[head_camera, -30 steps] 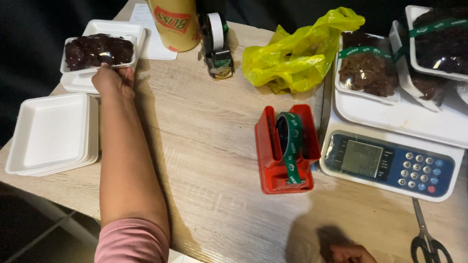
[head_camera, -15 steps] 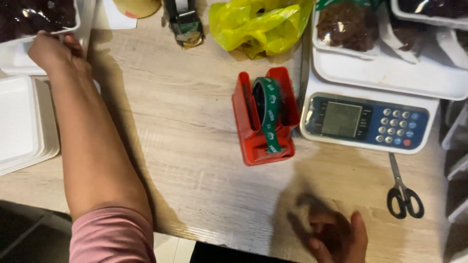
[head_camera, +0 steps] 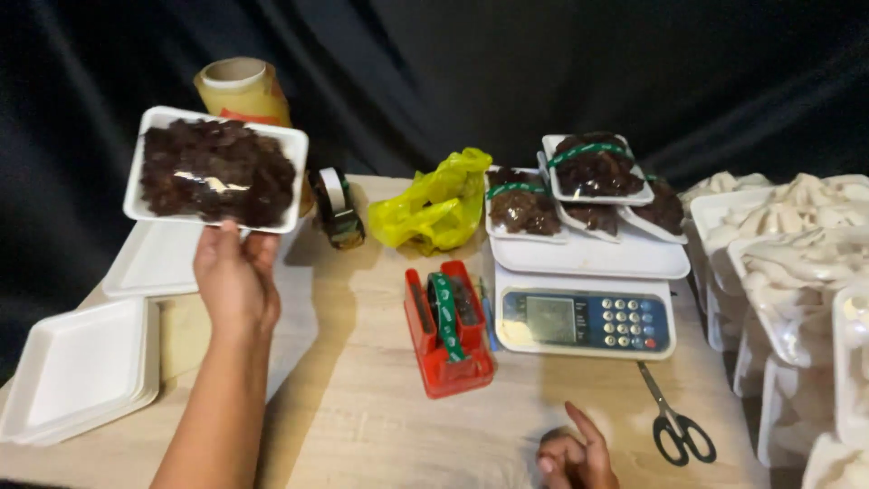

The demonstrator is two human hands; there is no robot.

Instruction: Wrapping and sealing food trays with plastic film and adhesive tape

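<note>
My left hand [head_camera: 235, 276] grips the near edge of a white foam tray [head_camera: 217, 172] filled with dark brown food under clear wrap, and holds it up above the table's left side. My right hand [head_camera: 575, 457] rests low at the table's front edge with its fingers curled and nothing visible in it. A red tape dispenser [head_camera: 448, 330] with green tape stands between the two hands. Black-handled scissors [head_camera: 674, 421] lie just right of my right hand.
A white digital scale [head_camera: 588, 299] carries several wrapped trays of dark food [head_camera: 593, 167]. Stacks of empty foam trays [head_camera: 77, 371] lie at the left. A yellow plastic bag [head_camera: 434, 204], a tape roll [head_camera: 335, 208] and a roll of cling film [head_camera: 243, 89] stand behind. Packed white trays [head_camera: 787, 272] crowd the right.
My left hand has lifted the tray of dark food off the table's far left and raised it. The view has tilted up. My right hand stays low at the front edge.
</note>
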